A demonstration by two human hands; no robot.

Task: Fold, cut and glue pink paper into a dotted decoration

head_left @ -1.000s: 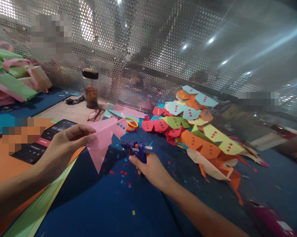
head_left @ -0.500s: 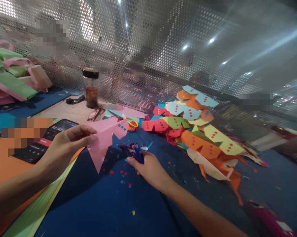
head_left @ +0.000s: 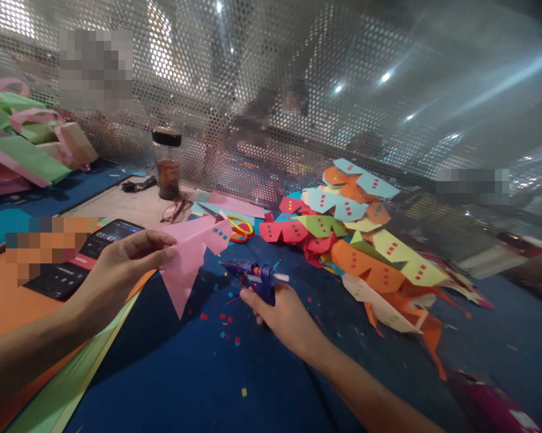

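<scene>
My left hand [head_left: 138, 255] pinches a folded pink paper shape [head_left: 187, 255] between thumb and fingers; small blue squares mark its right flap, and one pointed end hangs down. My right hand [head_left: 280, 316] is wrapped round the handle of a blue glue gun [head_left: 255, 273]. A clear glue stick juts from its rear, and its nozzle points left toward the pink paper, a short gap apart. Just behind the paper lie scissors [head_left: 241, 228] with yellow handles. Tiny red and blue paper bits [head_left: 223, 319] are scattered on the blue tabletop [head_left: 185, 385] below.
Several colourful folded paper shapes [head_left: 365, 258] are heaped at the right. A lidded jar [head_left: 167, 162] with brown contents, eyeglasses [head_left: 174, 209] and a phone [head_left: 79, 258] stand or lie on the left. Green and pink paper bags [head_left: 32, 144] sit farther back, before a perforated metal screen [head_left: 289, 72].
My right hand has drawn the glue gun a little to the right and nearer to me, away from the pink paper. My left hand has barely moved.
</scene>
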